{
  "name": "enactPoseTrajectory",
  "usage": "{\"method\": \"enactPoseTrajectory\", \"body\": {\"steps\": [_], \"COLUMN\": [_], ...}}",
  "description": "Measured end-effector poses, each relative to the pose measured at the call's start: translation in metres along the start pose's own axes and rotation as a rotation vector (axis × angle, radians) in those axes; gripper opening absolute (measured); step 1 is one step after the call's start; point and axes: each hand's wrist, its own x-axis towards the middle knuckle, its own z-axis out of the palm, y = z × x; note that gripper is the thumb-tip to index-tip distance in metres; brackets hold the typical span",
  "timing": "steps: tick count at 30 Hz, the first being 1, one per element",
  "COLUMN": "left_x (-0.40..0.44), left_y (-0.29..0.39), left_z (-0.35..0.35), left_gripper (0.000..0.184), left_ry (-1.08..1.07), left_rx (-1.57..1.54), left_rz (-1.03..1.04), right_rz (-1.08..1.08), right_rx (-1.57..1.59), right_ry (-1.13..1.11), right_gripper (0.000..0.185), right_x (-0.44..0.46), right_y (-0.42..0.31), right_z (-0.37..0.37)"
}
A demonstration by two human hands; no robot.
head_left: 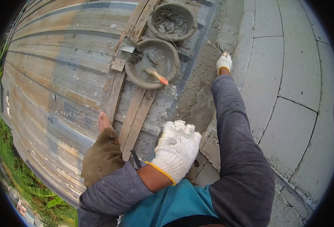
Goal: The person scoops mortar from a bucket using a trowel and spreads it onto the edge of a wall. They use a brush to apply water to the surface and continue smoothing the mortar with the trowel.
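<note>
My left hand (pixel 176 149), in a white knit glove with a yellow cuff, is in front of my body with its fingers curled. A dark edge shows beside it; what it holds, if anything, is hidden. My right hand (pixel 224 63), gloved alike, reaches far forward with closed fingers at the strip of wet mortar (pixel 197 90) along the foot of the block wall (pixel 263 64). A smooth grey patch lies just beyond its fingers, and I cannot tell whether that is a tool. Left of this strip, a brush (pixel 157 75) with a red-tipped handle lies in a bowl (pixel 175 70) of watery cement.
A second bowl (pixel 192 19) holds thick mortar. A metal scoop-like piece (pixel 129 50) sits at the nearer bowl's rim. Wooden planks (pixel 136 113) lie across the corrugated metal roof (pixel 57 87), with a bare foot (pixel 104 122) on them. Greenery lies below the roof edge at left.
</note>
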Motion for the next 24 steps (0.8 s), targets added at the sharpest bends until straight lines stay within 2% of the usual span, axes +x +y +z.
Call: {"method": "enactPoseTrajectory", "body": {"steps": [1, 3, 4, 6, 8, 10, 13, 14, 16, 18, 22, 24], "left_x": [-0.001, -0.001, -0.002, -0.006, -0.009, -0.011, -0.012, -0.012, -0.013, -0.013, -0.013, -0.014], "left_y": [0.001, 0.003, 0.003, 0.008, 0.011, 0.014, 0.016, 0.017, 0.017, 0.015, 0.006, 0.003], "left_z": [0.000, 0.002, 0.002, -0.002, 0.007, 0.008, 0.002, 0.004, 0.003, -0.001, -0.005, -0.012], "left_gripper": [0.013, 0.014, 0.014, 0.014, 0.015, 0.015, 0.015, 0.015, 0.015, 0.014, 0.015, 0.017], "left_ry": [0.007, -0.002, -0.005, 0.000, 0.013, 0.025, 0.014, -0.007, -0.037, -0.059, -0.030, -0.059], "left_rx": [-0.010, -0.018, -0.019, -0.011, 0.001, 0.014, 0.017, 0.004, -0.005, 0.009, 0.009, -0.013], "left_rz": [0.009, 0.007, 0.008, 0.033, 0.055, 0.073, 0.087, 0.086, 0.089, 0.073, 0.022, 0.005], "right_rz": [-0.061, -0.025, 0.069, 0.077, 0.137, 0.280, -0.057, -0.203, -0.325, -0.286, -0.044, -0.066], "right_rx": [-0.101, -0.088, 0.026, -0.008, 0.113, 0.089, 0.005, -0.002, 0.000, 0.092, 0.268, 0.303], "right_ry": [0.062, 0.066, 0.003, -0.007, -0.020, -0.077, 0.094, 0.143, 0.165, 0.122, 0.055, 0.034], "right_gripper": [0.046, 0.048, 0.050, 0.053, 0.053, 0.054, 0.058, 0.060, 0.064, 0.062, 0.054, 0.051], "right_x": [-0.002, -0.043, -0.095, -0.117, -0.147, -0.189, -0.168, -0.171, -0.134, -0.091, -0.047, -0.004], "right_y": [0.021, 0.025, 0.006, 0.031, 0.053, 0.043, 0.076, 0.069, 0.048, 0.018, -0.032, -0.021], "right_z": [0.007, 0.002, -0.011, -0.015, -0.020, -0.036, -0.020, -0.022, -0.017, -0.010, 0.002, 0.020]}}
